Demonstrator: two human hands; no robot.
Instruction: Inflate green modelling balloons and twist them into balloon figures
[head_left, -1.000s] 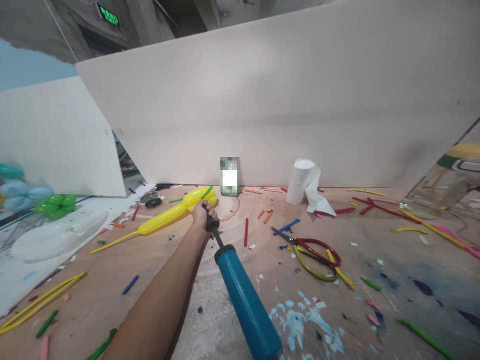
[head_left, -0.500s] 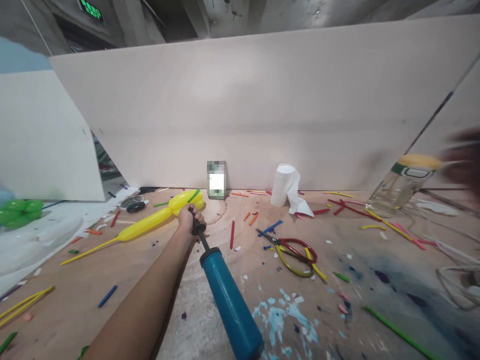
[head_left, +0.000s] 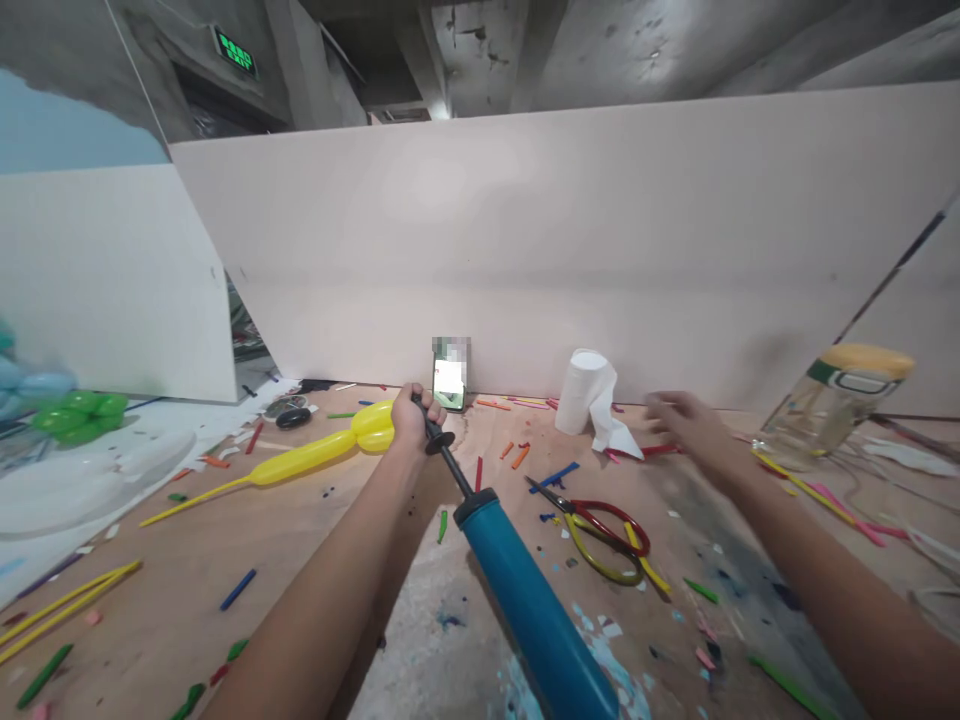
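My left hand [head_left: 417, 418] is wrapped round the black handle of a blue balloon pump [head_left: 536, 610], whose black rod is pulled partly out and whose body slants toward the bottom edge. Just left of that hand lies a yellow balloon [head_left: 307, 456], its thin tail uninflated. My right hand [head_left: 675, 412] hovers over the table right of a white paper roll [head_left: 581, 392]; it is blurred, its fingers stretched out, with nothing visible in them. Below the roll are scissors [head_left: 611, 535] with red and yellow-green handles.
A lit phone [head_left: 450, 375] leans on the pale board [head_left: 525, 230]. At the right stands a clear jar [head_left: 832, 410] with a yellow lid. Green balloons [head_left: 79, 417] lie at the far left. Balloon scraps are scattered over the table [head_left: 300, 575].
My right hand has come in from the right edge to near the paper roll. The pump handle, still in my left hand, has shifted right. The view has shifted a little.
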